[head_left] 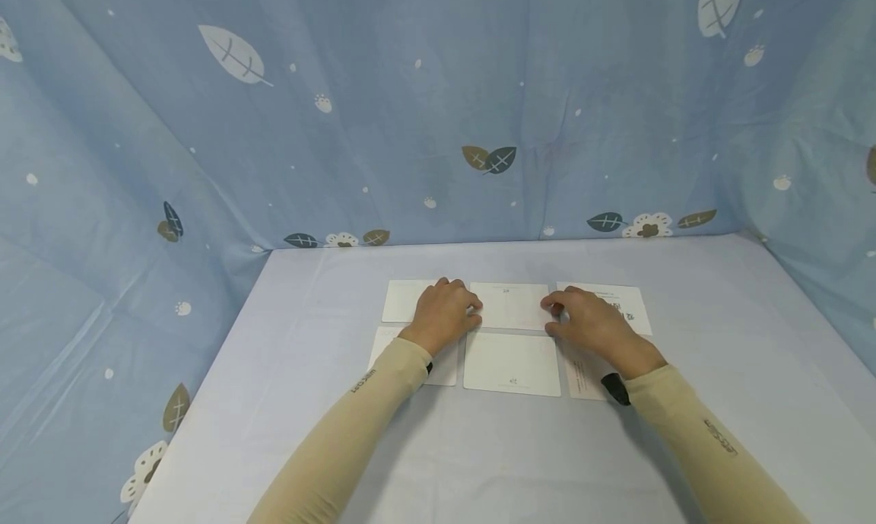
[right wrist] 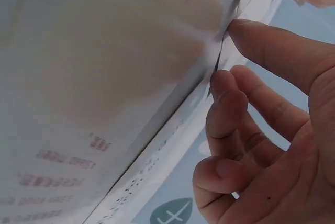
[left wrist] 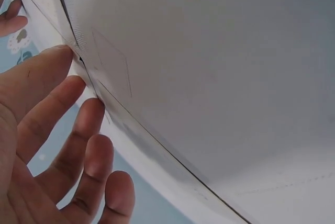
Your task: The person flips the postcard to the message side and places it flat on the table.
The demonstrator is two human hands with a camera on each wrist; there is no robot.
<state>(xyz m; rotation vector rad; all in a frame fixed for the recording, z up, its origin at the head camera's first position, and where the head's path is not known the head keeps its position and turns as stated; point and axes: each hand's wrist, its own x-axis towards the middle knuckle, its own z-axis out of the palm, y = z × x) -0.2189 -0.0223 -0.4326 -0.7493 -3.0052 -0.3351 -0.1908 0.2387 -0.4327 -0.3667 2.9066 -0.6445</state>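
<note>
Several flat white cards lie in two rows of three. My left hand (head_left: 443, 311) is over the back-left card (head_left: 399, 301), its thumb and fingertips at the left edge of the back-middle card (head_left: 509, 309). At that card's right edge are the thumb and fingertips of my right hand (head_left: 594, 325), partly covering the printed back-right card (head_left: 635, 308). In the left wrist view, loosely bent fingers (left wrist: 91, 116) touch near a seam between cards. The right wrist view has the thumb (right wrist: 261, 43) and a fingertip against card edges; no card is visibly lifted.
The front row holds a front-left card (head_left: 445, 370), a front-middle card (head_left: 512, 364) and a pinkish printed front-right card (head_left: 582, 376). A white cloth covers the table (head_left: 465, 463). Blue leaf-patterned fabric (head_left: 411, 113) hangs behind and at the sides.
</note>
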